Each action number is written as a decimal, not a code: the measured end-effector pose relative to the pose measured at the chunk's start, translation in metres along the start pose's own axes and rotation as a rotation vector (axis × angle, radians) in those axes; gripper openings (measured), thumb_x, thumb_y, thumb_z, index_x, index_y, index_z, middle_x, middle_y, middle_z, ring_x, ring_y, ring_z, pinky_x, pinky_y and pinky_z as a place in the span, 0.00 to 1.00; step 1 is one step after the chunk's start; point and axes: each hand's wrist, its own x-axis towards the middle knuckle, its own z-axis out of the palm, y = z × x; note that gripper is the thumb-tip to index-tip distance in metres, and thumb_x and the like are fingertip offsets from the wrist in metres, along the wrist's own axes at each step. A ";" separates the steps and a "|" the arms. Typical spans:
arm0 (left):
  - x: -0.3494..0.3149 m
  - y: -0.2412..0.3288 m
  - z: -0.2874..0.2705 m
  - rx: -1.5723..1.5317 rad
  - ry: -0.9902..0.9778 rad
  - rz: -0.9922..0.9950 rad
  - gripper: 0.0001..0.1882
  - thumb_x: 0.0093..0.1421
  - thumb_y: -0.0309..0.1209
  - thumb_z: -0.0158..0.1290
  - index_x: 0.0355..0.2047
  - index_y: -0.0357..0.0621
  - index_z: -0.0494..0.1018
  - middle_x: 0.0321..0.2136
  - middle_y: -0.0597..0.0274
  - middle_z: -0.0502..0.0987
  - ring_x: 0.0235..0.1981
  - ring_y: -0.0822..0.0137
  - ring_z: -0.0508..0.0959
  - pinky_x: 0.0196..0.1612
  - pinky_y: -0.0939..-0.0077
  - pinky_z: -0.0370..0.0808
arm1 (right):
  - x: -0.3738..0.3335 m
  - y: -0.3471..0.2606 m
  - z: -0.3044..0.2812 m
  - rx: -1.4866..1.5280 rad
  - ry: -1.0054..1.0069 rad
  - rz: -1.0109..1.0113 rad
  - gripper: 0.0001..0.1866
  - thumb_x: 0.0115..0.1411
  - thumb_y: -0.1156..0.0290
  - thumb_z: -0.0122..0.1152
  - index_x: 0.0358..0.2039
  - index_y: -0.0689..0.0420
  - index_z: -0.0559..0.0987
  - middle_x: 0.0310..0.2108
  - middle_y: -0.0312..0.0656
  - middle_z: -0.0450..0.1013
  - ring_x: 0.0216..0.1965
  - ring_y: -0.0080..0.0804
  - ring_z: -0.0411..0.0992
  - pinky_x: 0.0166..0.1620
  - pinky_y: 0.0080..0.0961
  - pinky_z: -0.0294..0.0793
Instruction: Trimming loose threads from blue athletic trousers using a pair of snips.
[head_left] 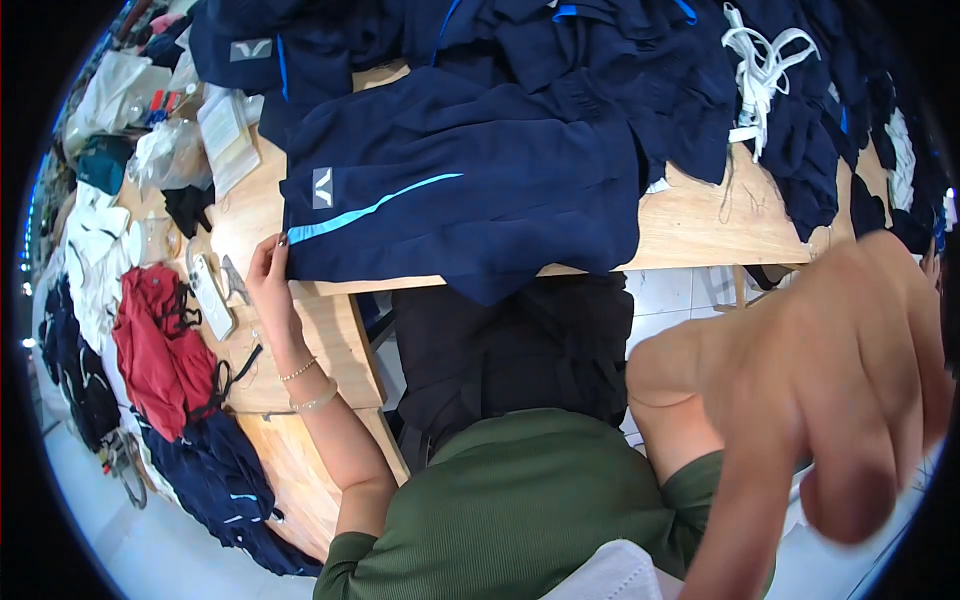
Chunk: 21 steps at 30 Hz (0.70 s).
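Note:
Navy shorts [480,215] lie spread at the table's near edge, with a light blue stripe and a grey patch by the left hem. The cloth looks gathered at its far right, and a fold hangs over the edge. At the hem's near left corner, my left hand [270,268] pinches the fabric by the end of the stripe. My right hand [835,390] is raised off the table, very close and partly blurred. Its fingers are bent but apart, and I see nothing in them.
More navy garments [480,45] are heaped along the back of the wooden table [700,220]. White cords [765,75] lie on them at right. On the left are a phone [210,298], a red cloth bag [160,345], clear plastic bags [170,155] and white cloth [95,250].

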 end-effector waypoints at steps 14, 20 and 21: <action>-0.021 0.015 0.040 0.496 0.121 0.259 0.09 0.65 0.25 0.51 0.43 0.34 0.76 0.34 0.57 0.80 0.33 0.71 0.79 0.37 0.77 0.75 | -0.019 -0.038 0.001 -0.024 -0.067 0.044 0.13 0.55 0.83 0.50 0.15 0.57 0.70 0.12 0.42 0.66 0.12 0.29 0.65 0.15 0.32 0.69; -0.015 0.002 0.026 0.685 0.131 0.192 0.13 0.58 0.29 0.60 0.41 0.34 0.77 0.32 0.55 0.76 0.30 0.66 0.77 0.36 0.73 0.75 | 0.005 0.011 -0.005 -0.074 -0.075 0.047 0.12 0.55 0.83 0.52 0.16 0.57 0.70 0.12 0.42 0.66 0.13 0.29 0.65 0.16 0.34 0.70; -0.015 0.004 0.026 0.709 0.109 0.177 0.13 0.58 0.29 0.61 0.41 0.34 0.77 0.32 0.55 0.76 0.30 0.65 0.77 0.36 0.72 0.75 | 0.014 0.005 -0.013 -0.083 -0.081 0.048 0.12 0.55 0.83 0.52 0.16 0.57 0.70 0.12 0.42 0.66 0.13 0.29 0.65 0.17 0.34 0.71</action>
